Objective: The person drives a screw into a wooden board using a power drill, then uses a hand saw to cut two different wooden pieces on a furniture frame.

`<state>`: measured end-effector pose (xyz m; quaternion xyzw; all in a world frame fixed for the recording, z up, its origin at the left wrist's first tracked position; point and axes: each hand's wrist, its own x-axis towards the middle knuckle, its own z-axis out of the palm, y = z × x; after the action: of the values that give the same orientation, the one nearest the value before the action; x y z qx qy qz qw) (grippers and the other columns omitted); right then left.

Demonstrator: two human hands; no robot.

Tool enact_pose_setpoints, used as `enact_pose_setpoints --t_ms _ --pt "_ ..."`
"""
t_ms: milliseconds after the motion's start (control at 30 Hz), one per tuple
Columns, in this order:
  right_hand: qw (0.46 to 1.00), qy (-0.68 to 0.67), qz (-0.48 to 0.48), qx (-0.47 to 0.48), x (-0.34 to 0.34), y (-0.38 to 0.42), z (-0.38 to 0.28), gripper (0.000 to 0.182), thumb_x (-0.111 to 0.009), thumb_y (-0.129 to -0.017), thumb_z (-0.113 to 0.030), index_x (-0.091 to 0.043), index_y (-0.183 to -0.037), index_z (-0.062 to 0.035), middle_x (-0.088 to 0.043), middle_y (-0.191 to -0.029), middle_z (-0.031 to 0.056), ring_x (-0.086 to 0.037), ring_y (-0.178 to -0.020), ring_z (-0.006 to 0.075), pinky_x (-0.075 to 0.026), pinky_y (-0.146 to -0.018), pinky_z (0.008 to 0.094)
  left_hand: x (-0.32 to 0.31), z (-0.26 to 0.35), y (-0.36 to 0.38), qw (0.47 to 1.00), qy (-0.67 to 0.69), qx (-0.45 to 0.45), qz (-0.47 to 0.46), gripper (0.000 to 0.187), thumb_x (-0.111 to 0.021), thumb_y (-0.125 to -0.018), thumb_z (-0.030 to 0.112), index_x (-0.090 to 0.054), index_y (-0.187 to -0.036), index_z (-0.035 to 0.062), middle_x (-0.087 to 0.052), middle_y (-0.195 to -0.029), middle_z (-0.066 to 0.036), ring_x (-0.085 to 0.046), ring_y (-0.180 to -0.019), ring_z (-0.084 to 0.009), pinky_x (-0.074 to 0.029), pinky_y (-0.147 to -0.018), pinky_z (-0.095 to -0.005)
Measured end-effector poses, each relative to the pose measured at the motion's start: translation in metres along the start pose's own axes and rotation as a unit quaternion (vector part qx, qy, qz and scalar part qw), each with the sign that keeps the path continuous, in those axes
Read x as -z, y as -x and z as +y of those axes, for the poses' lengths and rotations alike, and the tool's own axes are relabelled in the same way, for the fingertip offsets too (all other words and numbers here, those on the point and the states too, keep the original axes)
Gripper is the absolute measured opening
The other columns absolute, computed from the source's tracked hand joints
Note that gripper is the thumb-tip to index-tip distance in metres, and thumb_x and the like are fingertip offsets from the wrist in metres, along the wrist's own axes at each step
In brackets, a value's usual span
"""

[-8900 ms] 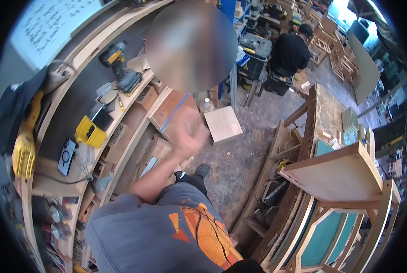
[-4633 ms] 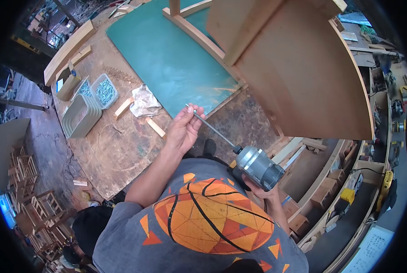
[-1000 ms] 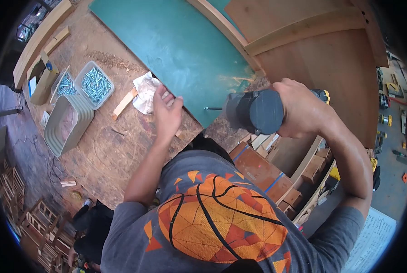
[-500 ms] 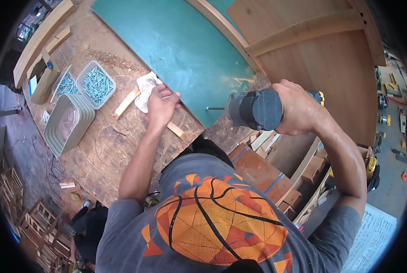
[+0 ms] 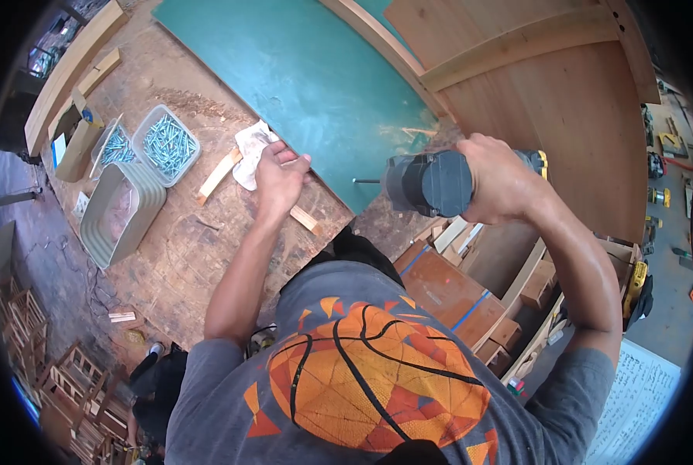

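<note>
My right hand [image 5: 505,182] is wrapped round the grip of a cordless drill [image 5: 432,184], seen from above with a dark grey body. Its long thin bit points left, and the tip is over the near corner of a green board [image 5: 308,85]. A screw head seems to show at the tip. Beside the board's left edge is my left hand [image 5: 280,178], fingers bent inward; what they grip is hidden. Just behind that hand lies a crumpled white cloth [image 5: 251,147]. Wood strips [image 5: 218,177] lie on the worn wooden bench [image 5: 246,252] around it.
Clear tubs of screws [image 5: 167,145] stand at left, near a grey ribbed container [image 5: 122,213] on its side. A large wooden panel with battens [image 5: 556,116] rises at right. Wooden drawers and offcuts [image 5: 447,283] are below the drill. A written sheet [image 5: 633,403] is at lower right.
The view has shifted slightly. The drill and my right hand are a little further left in the picture; the bit's tip stays over the same corner. My left hand keeps its place by the edge.
</note>
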<state>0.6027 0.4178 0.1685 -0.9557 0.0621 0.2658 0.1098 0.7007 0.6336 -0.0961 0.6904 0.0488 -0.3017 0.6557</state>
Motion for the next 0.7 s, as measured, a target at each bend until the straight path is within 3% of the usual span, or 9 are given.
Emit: enact_pose_setpoints --t_ms 267,333,400,433,467,500,600,667,700 --pt "0.995 -0.032 -0.096 -0.007 0.023 -0.004 -0.003 0.027 -0.076 -0.069 -0.009 -0.07 -0.092 0.0039 -0.073 -0.086 0.0259 -0.071 -0.091 0.0448 -0.057 -0.086 0.0509 0.028 0.002 0.005 0.997 0.059 -0.018 -0.037 0.056 -0.076 -0.094 0.004 -0.051 -0.142 -0.013 -0.071 -0.119 -0.02 -0.074 -0.096 -0.0233 -0.064 -0.081 -0.0319" --pt "0.998 0.003 -0.043 0.042 0.014 -0.005 0.011 0.029 -0.076 -0.07 -0.011 -0.069 -0.092 0.0067 -0.071 -0.085 0.0271 -0.071 -0.087 0.0454 -0.057 -0.081 0.0504 0.059 0.036 0.024 0.989 -0.137 -0.047 -0.001 0.045 -0.074 -0.096 0.005 -0.063 -0.137 -0.0064 -0.075 -0.117 -0.018 -0.075 -0.098 -0.0233 -0.062 -0.085 -0.0338" --pt "0.996 -0.013 0.071 0.056 0.003 -0.009 0.02 0.031 -0.077 -0.068 -0.012 -0.071 -0.094 0.0051 -0.071 -0.083 0.0269 -0.072 -0.085 0.0455 -0.058 -0.08 0.0502 0.106 0.029 0.019 0.967 -0.106 -0.186 0.136 0.03 -0.072 -0.098 0.012 -0.074 -0.126 0.0003 -0.079 -0.11 -0.014 -0.075 -0.099 -0.0212 -0.061 -0.085 -0.035" --pt "0.997 -0.043 -0.058 0.018 0.022 -0.007 -0.004 0.031 -0.077 -0.067 -0.013 -0.072 -0.093 0.0027 -0.071 -0.082 0.0264 -0.072 -0.085 0.0448 -0.058 -0.081 0.0501 0.127 0.047 0.023 0.933 -0.193 -0.236 0.191 0.027 -0.07 -0.099 0.016 -0.077 -0.121 0.0031 -0.079 -0.11 -0.018 -0.076 -0.101 -0.0259 -0.061 -0.086 -0.0397" --pt "0.99 -0.014 -0.006 0.139 0.008 -0.005 0.004 0.032 -0.078 -0.066 -0.014 -0.073 -0.094 0.0013 -0.072 -0.083 0.0267 -0.072 -0.085 0.0443 -0.059 -0.079 0.0494 0.147 0.07 0.023 0.883 -0.273 -0.283 0.257 0.025 -0.068 -0.1 0.021 -0.079 -0.117 0.006 -0.078 -0.109 -0.022 -0.077 -0.104 -0.0306 -0.062 -0.087 -0.0444" --pt "0.988 -0.025 -0.034 0.147 0.021 -0.009 -0.002 0.031 -0.078 -0.066 -0.013 -0.072 -0.093 0.0018 -0.071 -0.082 0.0263 -0.073 -0.083 0.0432 -0.059 -0.077 0.0485 0.168 0.079 0.01 0.875 -0.277 -0.287 0.276 0.025 -0.068 -0.1 0.021 -0.079 -0.117 0.006 -0.078 -0.109 -0.022 -0.077 -0.104 -0.0306 -0.062 -0.087 -0.0444" --pt "0.991 -0.089 -0.079 0.055 0.049 -0.002 -0.009 0.029 -0.076 -0.067 -0.009 -0.07 -0.092 0.0032 -0.069 -0.076 0.0243 -0.073 -0.077 0.039 -0.059 -0.072 0.0453 0.195 0.092 -0.033 0.814 -0.452 -0.292 0.217 0.027 -0.066 -0.097 0.017 -0.079 -0.115 0.0042 -0.076 -0.108 -0.028 -0.075 -0.105 -0.0391 -0.061 -0.09 -0.0488" --pt "0.99 -0.128 0.01 0.059 0.052 0.01 -0.012 0.03 -0.075 -0.067 -0.008 -0.068 -0.094 0.0042 -0.067 -0.073 0.0227 -0.071 -0.072 0.0364 -0.058 -0.07 0.044 0.189 0.101 -0.057 0.775 -0.595 -0.166 0.136 0.026 -0.066 -0.09 0.009 -0.08 -0.111 0.0036 -0.075 -0.108 -0.03 -0.074 -0.103 -0.0447 -0.059 -0.091 -0.0516" --pt "0.987 -0.134 0.049 0.078 0.052 0.017 -0.011 0.031 -0.075 -0.067 -0.008 -0.067 -0.094 0.0044 -0.067 -0.074 0.023 -0.07 -0.071 0.0372 -0.057 -0.071 0.0444 0.189 0.094 -0.069 0.776 -0.59 -0.172 0.14 0.026 -0.066 -0.09 0.009 -0.08 -0.111 0.0036 -0.075 -0.108 -0.03 -0.074 -0.103 -0.0447 -0.059 -0.091 -0.0516"
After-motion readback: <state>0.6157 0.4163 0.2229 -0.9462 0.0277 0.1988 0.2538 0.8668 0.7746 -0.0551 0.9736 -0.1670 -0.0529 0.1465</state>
